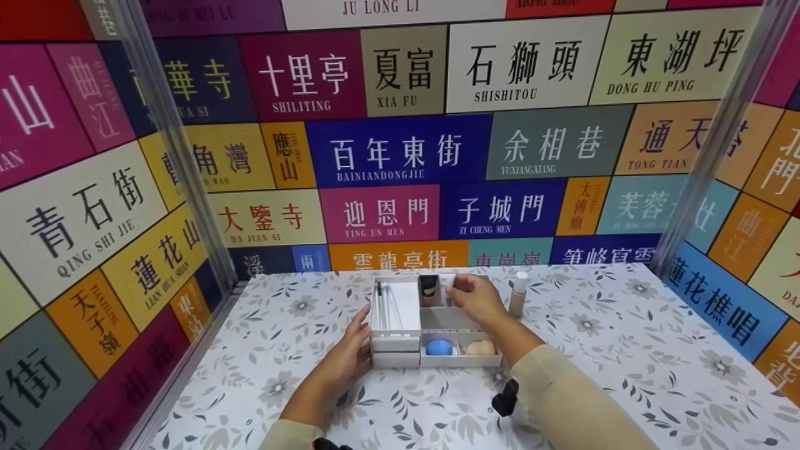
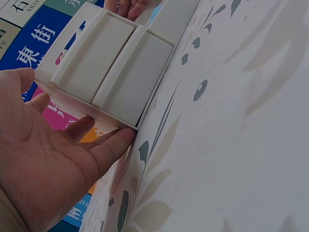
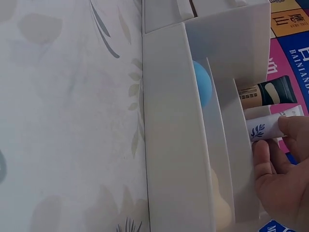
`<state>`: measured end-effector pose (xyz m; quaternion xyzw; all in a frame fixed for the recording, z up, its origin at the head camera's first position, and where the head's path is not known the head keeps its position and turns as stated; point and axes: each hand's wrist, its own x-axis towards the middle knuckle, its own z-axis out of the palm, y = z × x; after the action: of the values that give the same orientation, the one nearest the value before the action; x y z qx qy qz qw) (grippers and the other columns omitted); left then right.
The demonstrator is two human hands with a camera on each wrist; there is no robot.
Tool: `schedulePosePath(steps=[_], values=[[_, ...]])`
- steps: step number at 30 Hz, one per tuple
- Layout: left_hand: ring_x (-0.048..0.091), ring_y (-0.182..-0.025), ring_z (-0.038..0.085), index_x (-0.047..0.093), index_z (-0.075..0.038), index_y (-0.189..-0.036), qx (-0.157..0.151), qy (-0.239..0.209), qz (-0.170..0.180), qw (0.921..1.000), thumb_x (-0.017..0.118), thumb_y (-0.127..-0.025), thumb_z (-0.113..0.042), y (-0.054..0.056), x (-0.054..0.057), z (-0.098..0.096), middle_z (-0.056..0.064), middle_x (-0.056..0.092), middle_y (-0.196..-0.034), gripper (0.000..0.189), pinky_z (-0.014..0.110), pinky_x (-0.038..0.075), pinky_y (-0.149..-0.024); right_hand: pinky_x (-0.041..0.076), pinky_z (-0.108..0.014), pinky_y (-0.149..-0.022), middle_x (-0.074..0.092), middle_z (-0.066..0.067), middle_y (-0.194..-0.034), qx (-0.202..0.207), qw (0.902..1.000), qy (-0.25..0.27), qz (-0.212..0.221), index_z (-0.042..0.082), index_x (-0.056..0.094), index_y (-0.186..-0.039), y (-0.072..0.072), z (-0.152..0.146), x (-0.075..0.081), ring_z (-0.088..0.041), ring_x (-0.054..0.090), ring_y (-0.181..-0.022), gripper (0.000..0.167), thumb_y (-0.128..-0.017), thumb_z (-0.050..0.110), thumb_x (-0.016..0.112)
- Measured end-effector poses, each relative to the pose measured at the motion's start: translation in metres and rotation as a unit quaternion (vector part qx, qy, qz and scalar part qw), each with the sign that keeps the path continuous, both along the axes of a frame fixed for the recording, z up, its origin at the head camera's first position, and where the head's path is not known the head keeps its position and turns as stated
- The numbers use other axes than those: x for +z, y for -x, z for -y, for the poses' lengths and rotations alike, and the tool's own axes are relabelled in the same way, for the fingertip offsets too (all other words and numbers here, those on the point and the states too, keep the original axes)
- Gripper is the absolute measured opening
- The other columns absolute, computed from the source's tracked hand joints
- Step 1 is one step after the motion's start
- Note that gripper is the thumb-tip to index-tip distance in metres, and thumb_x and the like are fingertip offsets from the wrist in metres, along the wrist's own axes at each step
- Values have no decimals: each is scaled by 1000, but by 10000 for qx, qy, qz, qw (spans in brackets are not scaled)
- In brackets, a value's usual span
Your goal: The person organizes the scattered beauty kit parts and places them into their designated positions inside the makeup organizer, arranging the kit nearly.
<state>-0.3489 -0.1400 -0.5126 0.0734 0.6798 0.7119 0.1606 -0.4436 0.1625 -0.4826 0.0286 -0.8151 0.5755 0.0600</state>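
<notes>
A white desktop organizer [image 1: 395, 343] with two small drawers [image 2: 99, 58] stands on the table. My left hand [image 1: 351, 350] rests against its left side, fingers fairly straight and fingertips at the lower edge in the left wrist view. My right hand [image 1: 481, 300] pinches a white tube with a blue leaf print [image 3: 265, 127] between thumb and fingers, in the organizer's back compartment. Beside that tube stands a black-and-tan tube [image 1: 429, 291]. Front compartments hold a blue makeup sponge [image 1: 439, 347] and a beige sponge [image 1: 480, 347].
Thin brushes [image 1: 382, 303] lie in the organizer's top left tray. A small bottle with a white cap [image 1: 518, 294] stands right of the organizer, close to my right hand. The table [image 1: 625, 350] has a floral cover, and colourful sign-printed walls [image 1: 400, 150] enclose it.
</notes>
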Motion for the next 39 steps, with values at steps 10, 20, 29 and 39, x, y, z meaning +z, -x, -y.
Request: schedulePosePath(steps=[10, 20, 29, 39], values=[[27, -163, 48, 19, -51, -168, 96, 110, 120, 9998, 39, -114, -48, 0, 3, 0, 10, 10, -182, 58, 62, 27, -132, 62, -39, -103, 72, -15, -139, 61, 9996, 205, 163, 7, 67, -141, -5, -2, 5, -29, 70, -126, 42, -101, 18, 74], [25, -164, 48, 18, -50, -169, 58, 40, 125, 9999, 39, -114, -47, 1, 2, 0, 10, 9, -182, 59, 61, 27, -132, 64, -30, -89, 73, -18, -128, -99, 9988, 468, -145, 2, 68, -137, -16, -21, 12, -19, 71, -108, 38, -101, 14, 73], [22, -164, 48, 15, -48, -170, -11, -47, 36, 10000, 37, -115, -45, 1, 1, 0, 11, 7, -182, 60, 61, 25, -133, 62, -36, -102, 67, -14, -136, -299, 9990, 260, 193, 10, 64, -144, -33, -55, 17, -29, 69, -120, 41, -107, 27, 67], [25, -163, 48, 15, -46, -171, 40, -76, 67, 9999, 37, -115, -42, 1, 0, 0, 13, 8, -182, 60, 60, 26, -133, 63, -29, -93, 68, -12, -136, -533, 9978, 261, 300, 12, 63, -145, -35, -90, 10, -21, 70, -116, 46, -106, 34, 69]])
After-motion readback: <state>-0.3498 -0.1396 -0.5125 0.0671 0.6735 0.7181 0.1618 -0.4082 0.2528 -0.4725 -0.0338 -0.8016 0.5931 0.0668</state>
